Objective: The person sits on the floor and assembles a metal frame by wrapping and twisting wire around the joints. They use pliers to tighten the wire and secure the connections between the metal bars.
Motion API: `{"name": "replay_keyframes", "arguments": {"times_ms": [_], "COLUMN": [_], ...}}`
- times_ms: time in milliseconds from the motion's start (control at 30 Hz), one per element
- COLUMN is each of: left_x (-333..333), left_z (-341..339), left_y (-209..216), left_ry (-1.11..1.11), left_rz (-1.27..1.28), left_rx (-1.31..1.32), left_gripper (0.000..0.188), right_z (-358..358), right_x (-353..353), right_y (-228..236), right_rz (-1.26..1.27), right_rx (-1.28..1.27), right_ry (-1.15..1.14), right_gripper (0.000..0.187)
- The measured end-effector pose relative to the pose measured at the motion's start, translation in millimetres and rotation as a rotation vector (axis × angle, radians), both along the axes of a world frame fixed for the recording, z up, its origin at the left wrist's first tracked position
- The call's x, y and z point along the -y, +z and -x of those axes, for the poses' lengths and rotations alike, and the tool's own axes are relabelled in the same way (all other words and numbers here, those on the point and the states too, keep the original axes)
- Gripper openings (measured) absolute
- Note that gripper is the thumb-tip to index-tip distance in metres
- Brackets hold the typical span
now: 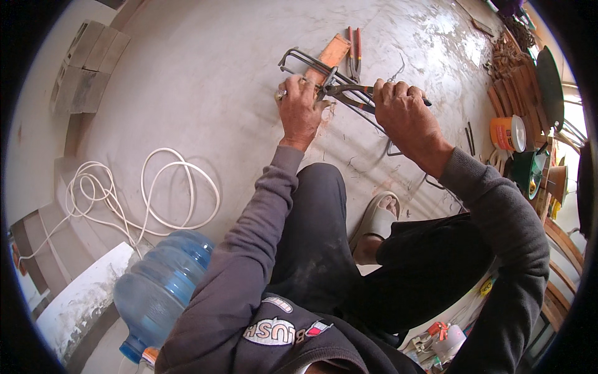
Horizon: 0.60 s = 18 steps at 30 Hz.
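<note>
My right hand is wrapped round the handles of a pair of pincers, whose jaws reach left to the thin steel rods. With curled fingers, my left hand grips the bent steel rod frame right beside those jaws; its fingertips are partly hidden. Under the rods lies an orange brick, tilted away from me on the floor. Just right of the brick rests a second pair of pincers with red handles. A short twisted wire lies beyond my right hand.
A blue water bottle and coiled white cable are at my left, with grey blocks farther back. On the right stand a white-and-orange bucket, stacked brown tiles and a green container. My sandalled foot is near the rods.
</note>
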<state>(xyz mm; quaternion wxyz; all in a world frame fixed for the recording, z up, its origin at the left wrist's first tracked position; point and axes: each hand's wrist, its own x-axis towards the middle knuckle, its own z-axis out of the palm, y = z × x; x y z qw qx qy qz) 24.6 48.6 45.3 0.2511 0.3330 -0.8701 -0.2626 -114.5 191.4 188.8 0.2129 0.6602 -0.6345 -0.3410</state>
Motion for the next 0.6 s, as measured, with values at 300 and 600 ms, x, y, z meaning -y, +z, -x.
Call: {"name": "replay_keyframes", "arguments": {"times_ms": [300,600], "left_x": [29.7,35.6], "left_z": [15.4,16.0], "left_y": [-52.9,-55.0], "left_ry": [-0.226,-0.237], "left_rz": [0.307,0.314], "left_rx": [-0.046,-0.081], "left_gripper": [0.055,0.042], "right_z": [27.6,55.6], "right_x": [23.9,40.2], "right_y": [18.4,18.2], "right_rz": [-0.034,-0.397], "right_rx": [0.677,1.142], "right_ry": [-0.099,-0.75], "right_gripper": [0.01,0.017]}}
